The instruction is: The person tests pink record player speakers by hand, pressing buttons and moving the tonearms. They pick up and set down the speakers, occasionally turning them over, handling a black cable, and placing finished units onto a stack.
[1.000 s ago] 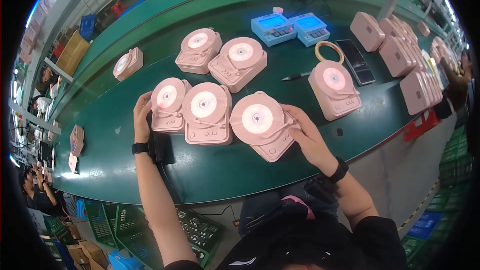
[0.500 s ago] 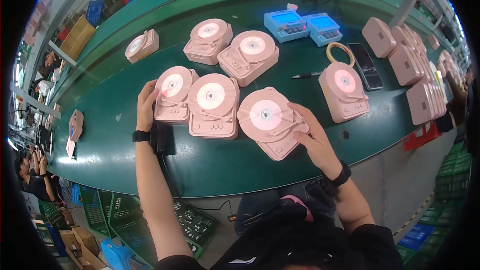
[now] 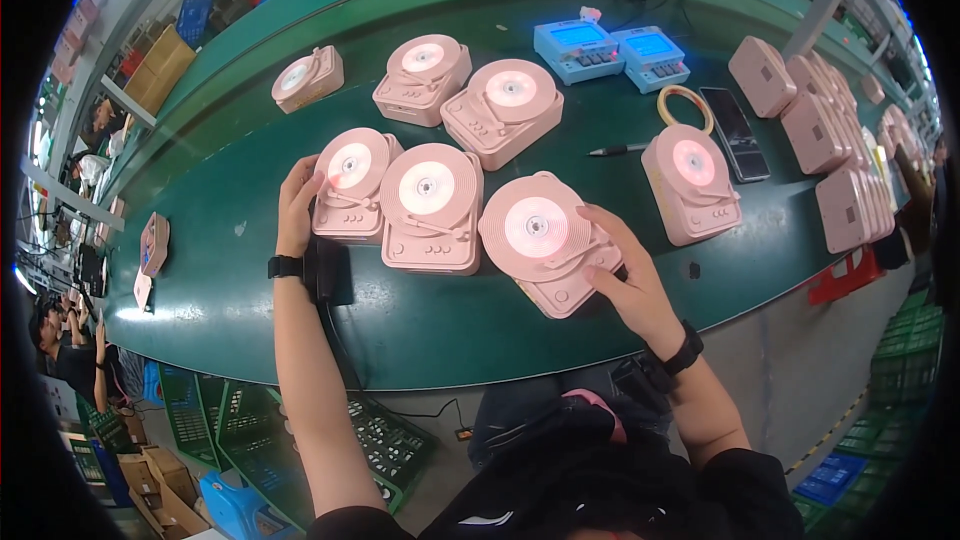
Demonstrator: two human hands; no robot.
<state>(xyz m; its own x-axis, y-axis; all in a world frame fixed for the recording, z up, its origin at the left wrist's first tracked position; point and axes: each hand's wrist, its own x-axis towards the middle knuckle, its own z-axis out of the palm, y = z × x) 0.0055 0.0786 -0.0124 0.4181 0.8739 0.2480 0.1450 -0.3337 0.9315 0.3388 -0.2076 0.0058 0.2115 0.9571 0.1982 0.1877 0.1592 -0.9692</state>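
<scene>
My right hand [image 3: 632,282] grips the right side of a pink mini record player [image 3: 552,298], thumb near its front controls and fingers at its back edge. That player is turned slightly on the green table. My left hand [image 3: 297,202] is curled round the left side of another pink record player [image 3: 345,222]; some of its fingers are hidden. Between them a third pink record player [image 3: 430,252] stands close against the left one. Each of the three has a round disc with a pale, shiny centre on top.
Behind stand two more pink players [image 3: 408,105] [image 3: 500,135]; another [image 3: 690,210] is at right. Two blue boxes with lit screens [image 3: 577,45] [image 3: 652,55], a tape roll [image 3: 664,108], pen [image 3: 618,150] and phone [image 3: 735,135] lie beyond. Pink casings [image 3: 845,210] are stacked far right.
The pink player at the far left back has shifted right and away. Both my hands keep their places on the two players; the view has shifted slightly. A person at far left moved their arms.
</scene>
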